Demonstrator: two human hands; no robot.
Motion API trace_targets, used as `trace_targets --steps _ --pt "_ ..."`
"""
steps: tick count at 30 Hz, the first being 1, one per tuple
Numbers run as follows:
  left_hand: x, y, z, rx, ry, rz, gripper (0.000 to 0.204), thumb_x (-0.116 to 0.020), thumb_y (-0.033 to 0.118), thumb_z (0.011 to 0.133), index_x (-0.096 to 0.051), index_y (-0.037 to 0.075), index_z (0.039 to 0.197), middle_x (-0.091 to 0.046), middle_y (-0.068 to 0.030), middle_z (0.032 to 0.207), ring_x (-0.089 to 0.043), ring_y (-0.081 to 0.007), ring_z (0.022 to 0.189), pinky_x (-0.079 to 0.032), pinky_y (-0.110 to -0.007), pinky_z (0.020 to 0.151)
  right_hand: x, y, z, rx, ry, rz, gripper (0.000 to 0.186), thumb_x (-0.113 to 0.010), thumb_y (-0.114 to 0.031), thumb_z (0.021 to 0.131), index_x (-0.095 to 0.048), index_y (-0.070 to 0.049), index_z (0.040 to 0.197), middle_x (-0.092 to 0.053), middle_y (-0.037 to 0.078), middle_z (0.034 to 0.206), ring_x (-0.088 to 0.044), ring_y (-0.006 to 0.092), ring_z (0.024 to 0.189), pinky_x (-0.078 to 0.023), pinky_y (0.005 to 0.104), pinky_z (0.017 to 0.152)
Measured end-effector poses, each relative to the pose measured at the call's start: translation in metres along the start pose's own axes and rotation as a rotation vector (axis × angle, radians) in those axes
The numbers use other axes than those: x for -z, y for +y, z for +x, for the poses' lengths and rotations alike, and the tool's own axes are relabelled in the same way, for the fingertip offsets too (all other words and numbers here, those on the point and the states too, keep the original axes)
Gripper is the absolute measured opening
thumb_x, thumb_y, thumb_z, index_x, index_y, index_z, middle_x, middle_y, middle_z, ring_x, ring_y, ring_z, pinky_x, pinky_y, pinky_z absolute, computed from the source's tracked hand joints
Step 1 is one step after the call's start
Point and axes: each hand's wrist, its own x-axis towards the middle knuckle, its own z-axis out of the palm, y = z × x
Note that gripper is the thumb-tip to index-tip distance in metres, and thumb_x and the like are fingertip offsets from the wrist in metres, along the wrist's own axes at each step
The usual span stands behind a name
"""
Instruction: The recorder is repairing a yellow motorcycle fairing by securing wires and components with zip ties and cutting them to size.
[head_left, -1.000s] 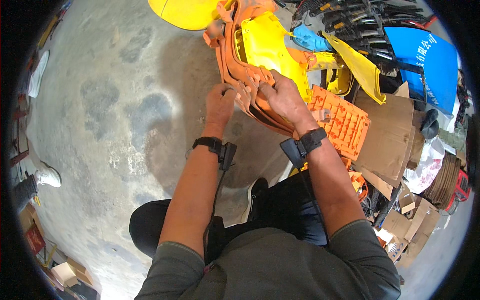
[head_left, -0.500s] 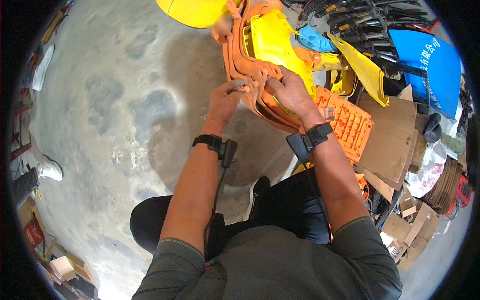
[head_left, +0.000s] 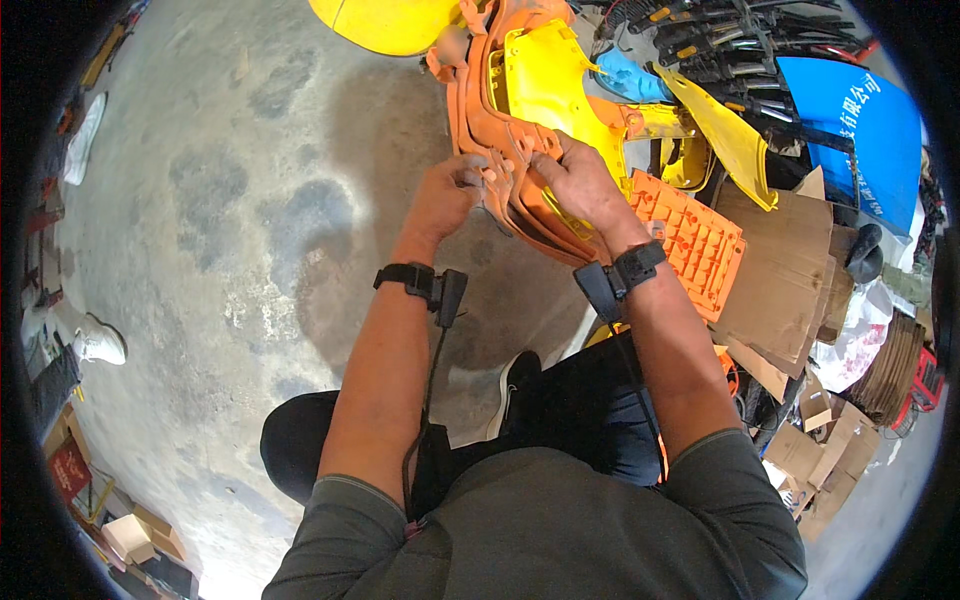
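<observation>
A stack of nested orange plastic panels (head_left: 477, 90), curved like scooter shell parts, stands in front of me on the floor. My right hand (head_left: 583, 187) grips the near edge of the stack, thumb on top and fingers hidden behind the rim. At the stack's left edge, my left hand (head_left: 445, 197) has its fingers curled in a pinch beside small tabs. Whatever lies between those fingertips is too small to make out. Against the stack's right side rests a yellow plastic panel (head_left: 548, 85). Each wrist carries a black strap with a small box.
Right of the stack lie an orange ribbed panel (head_left: 690, 245), a narrow yellow panel (head_left: 722, 135), cardboard (head_left: 775, 285) and a blue sheet (head_left: 850, 140). Black fork-like parts (head_left: 720, 50) are piled beyond. A yellow rounded panel (head_left: 380, 22) sits at the top. Another person's shoe (head_left: 100, 340) shows far left.
My left hand has drawn back slightly to the left, its fingers curling more. My right hand keeps its grip, and the orange stack has barely shifted.
</observation>
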Motion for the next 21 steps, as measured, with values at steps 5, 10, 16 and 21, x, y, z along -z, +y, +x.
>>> trace_targets --steps 5,10,16,21 --pt "-0.002 0.004 0.0 0.001 0.025 0.154 0.044 -0.065 -0.001 0.073 -0.061 0.0 0.116 -0.065 -0.0068 0.09 -0.062 -0.0158 0.079 -0.05 -0.029 0.071 -0.003 0.007 0.003 0.027 0.032 -0.038 0.056 -0.056 -0.031 0.087 -0.051 0.008 0.126 -0.06 0.034 0.11 -0.057 0.0476 0.106 -0.044 0.047 0.095" --pt "-0.014 0.001 -0.002 0.049 0.109 -0.102 0.042 -0.061 -0.004 0.073 -0.061 0.001 0.114 -0.064 -0.0095 0.088 -0.063 -0.0177 0.074 -0.051 -0.032 0.064 -0.002 0.002 0.005 0.012 0.021 -0.016 0.054 -0.056 -0.031 0.087 -0.052 0.007 0.125 -0.061 0.034 0.109 -0.057 0.0475 0.106 -0.044 0.0469 0.095" --pt "-0.005 0.004 -0.005 0.123 0.103 -0.125 0.048 -0.063 -0.005 0.072 -0.059 0.001 0.119 -0.066 -0.0111 0.09 -0.063 -0.0168 0.075 -0.051 -0.03 0.064 -0.001 -0.002 -0.001 0.008 0.018 0.015 0.05 -0.056 -0.029 0.087 -0.054 0.003 0.125 -0.061 0.033 0.109 -0.057 0.047 0.106 -0.045 0.0461 0.093" --pt "-0.002 0.003 -0.004 0.034 0.081 -0.109 0.05 -0.061 -0.005 0.072 -0.059 0.0 0.121 -0.066 -0.011 0.087 -0.063 -0.0165 0.076 -0.05 -0.029 0.065 -0.002 0.001 -0.001 0.057 0.054 0.032 0.049 -0.056 -0.028 0.087 -0.053 0.003 0.125 -0.061 0.032 0.109 -0.057 0.0467 0.105 -0.045 0.0458 0.094"
